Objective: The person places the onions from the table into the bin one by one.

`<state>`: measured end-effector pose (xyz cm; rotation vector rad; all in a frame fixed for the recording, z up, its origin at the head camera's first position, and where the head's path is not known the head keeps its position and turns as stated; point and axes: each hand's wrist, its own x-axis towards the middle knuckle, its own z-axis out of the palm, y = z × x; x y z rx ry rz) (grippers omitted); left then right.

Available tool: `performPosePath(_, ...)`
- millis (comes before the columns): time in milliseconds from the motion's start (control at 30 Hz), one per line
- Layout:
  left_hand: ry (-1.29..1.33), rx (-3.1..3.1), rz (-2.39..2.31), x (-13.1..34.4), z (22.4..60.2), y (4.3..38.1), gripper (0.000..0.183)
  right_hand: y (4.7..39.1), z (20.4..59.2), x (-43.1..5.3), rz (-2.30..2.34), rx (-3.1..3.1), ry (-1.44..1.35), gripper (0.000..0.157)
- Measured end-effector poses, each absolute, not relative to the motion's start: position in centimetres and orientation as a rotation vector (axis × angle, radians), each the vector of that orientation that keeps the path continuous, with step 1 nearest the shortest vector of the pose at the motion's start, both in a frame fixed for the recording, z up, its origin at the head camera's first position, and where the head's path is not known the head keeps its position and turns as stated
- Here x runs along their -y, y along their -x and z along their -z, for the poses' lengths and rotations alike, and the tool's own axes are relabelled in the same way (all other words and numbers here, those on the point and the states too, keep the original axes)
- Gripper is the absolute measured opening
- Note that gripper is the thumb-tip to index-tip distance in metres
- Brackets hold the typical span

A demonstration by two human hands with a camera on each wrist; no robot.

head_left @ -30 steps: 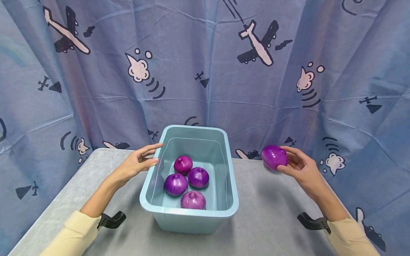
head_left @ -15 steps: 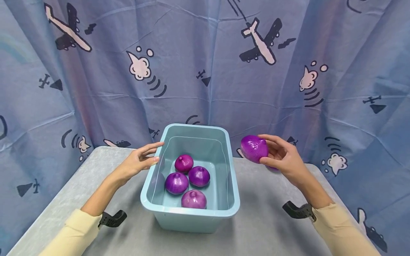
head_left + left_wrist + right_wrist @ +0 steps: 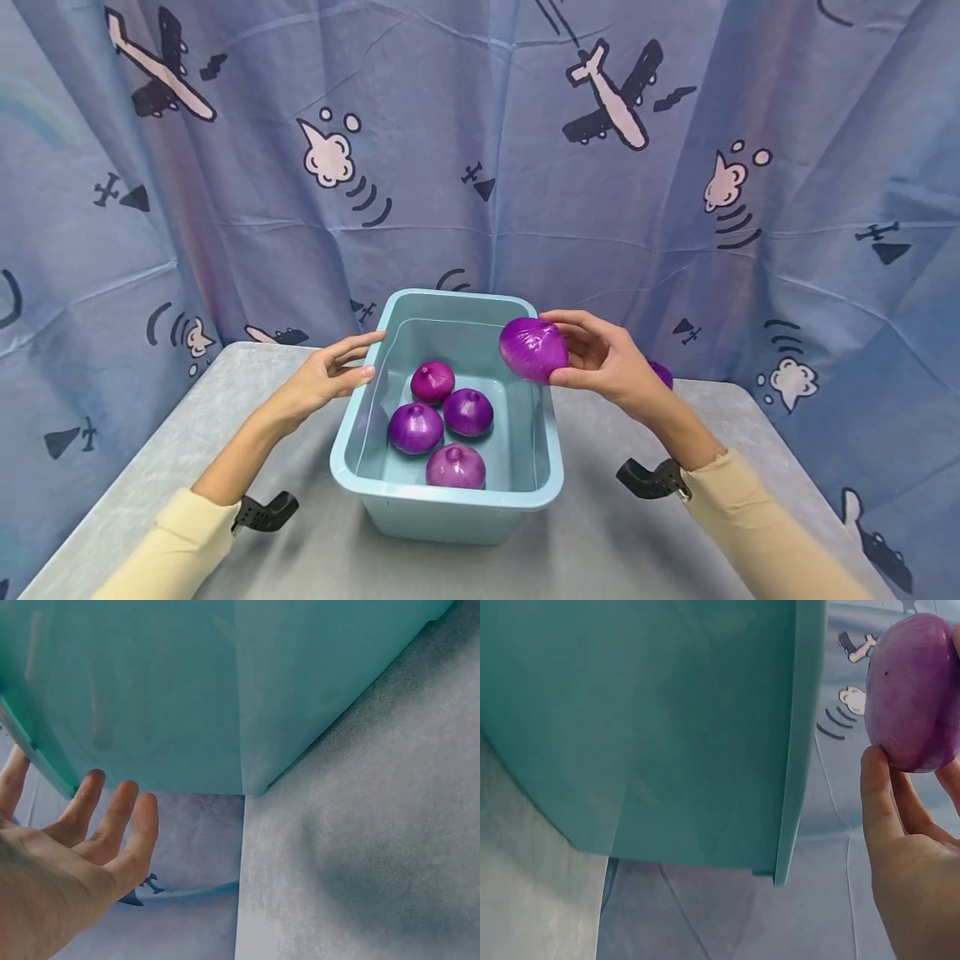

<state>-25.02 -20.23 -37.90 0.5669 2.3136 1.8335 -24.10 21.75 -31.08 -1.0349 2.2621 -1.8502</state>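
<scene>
My right hand (image 3: 600, 358) grips a red onion (image 3: 531, 348) between thumb and fingertips, above the bin's right rim. The right wrist view shows the onion (image 3: 911, 694) up beside the rim and clear of it. A light blue plastic bin (image 3: 450, 500) stands on the table, with several red onions (image 3: 415, 428) on its floor. My left hand (image 3: 326, 383) has its fingers loosely extended at the bin's left rim. In the left wrist view its fingertips (image 3: 91, 780) lie along the rim, holding nothing.
One more red onion (image 3: 662, 374) lies on the grey table (image 3: 600, 517) toward the back right, mostly hidden behind my right hand. A blue curtain (image 3: 480, 150) printed with planes hangs right behind the table.
My right hand has carried its onion leftward and a little up, from the table's back right to over the bin's right rim, uncovering another onion. My left hand has stayed in place.
</scene>
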Motion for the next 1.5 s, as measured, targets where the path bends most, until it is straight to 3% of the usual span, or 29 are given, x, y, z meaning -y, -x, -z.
performPosePath(267, -0.573, -2.315, -1.831, 20.2, 38.0, 24.9, 0.058, 24.2, 31.1, -21.3, 1.842, -2.186, 1.14, 0.057)
performPosePath(700, -0.585, -2.303, -1.846, 20.2, 38.0, 24.8, 0.058, 23.9, 32.0, -25.0, 1.84, -2.331, 1.017, 0.035)
performPosePath(1500, -0.592, -2.311, -1.838, 20.2, 38.0, 24.9, 0.058, 24.6, 39.0, -38.0, 1.626, -2.824, 0.456, 0.035)
